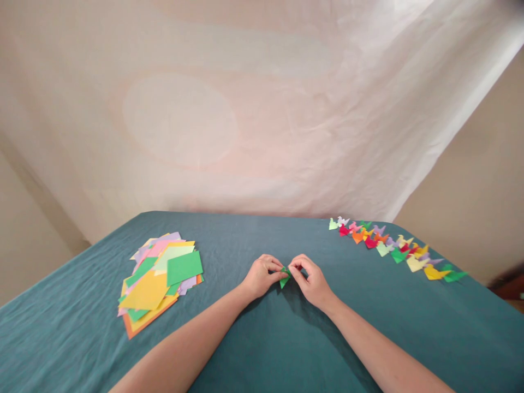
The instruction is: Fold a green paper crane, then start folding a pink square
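A small folded piece of green paper is pinched between both hands at the middle of the table. My left hand grips its left side with curled fingers. My right hand pinches its right side, fingers bent over the top. Only a pointed green corner shows below the fingers; the rest of the fold is hidden.
A loose pile of coloured paper squares lies at the left on the teal tablecloth. A row of several finished folded paper figures runs along the far right edge. A pale sheet hangs behind the table.
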`<state>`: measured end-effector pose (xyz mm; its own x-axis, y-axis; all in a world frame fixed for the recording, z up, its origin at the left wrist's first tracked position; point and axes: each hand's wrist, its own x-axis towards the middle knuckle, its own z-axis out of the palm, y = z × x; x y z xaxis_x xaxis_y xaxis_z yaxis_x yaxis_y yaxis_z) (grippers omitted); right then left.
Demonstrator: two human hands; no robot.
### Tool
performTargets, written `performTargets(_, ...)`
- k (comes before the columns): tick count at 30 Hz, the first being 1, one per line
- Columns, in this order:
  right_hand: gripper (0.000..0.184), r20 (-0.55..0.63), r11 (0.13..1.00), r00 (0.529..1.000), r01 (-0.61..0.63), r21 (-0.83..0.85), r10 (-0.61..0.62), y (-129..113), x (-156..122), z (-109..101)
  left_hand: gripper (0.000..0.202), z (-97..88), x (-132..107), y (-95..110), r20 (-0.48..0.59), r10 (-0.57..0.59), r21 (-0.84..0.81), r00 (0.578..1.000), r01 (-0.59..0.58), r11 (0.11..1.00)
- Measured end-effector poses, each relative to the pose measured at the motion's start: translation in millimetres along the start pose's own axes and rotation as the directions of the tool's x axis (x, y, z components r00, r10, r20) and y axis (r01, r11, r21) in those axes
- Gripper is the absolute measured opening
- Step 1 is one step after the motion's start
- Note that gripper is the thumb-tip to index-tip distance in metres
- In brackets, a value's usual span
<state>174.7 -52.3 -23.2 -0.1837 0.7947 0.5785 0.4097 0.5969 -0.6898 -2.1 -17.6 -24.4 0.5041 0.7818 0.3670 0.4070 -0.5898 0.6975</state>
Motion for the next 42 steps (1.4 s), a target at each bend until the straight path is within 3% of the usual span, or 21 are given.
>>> performTargets(42,0.013,0.006,0.997,0.999,-0.035,0.071,0.035,-4,1,0,0.016,-4.2,-1,12,-0.032,0.013,0.009,0.999,-0.013,1.0)
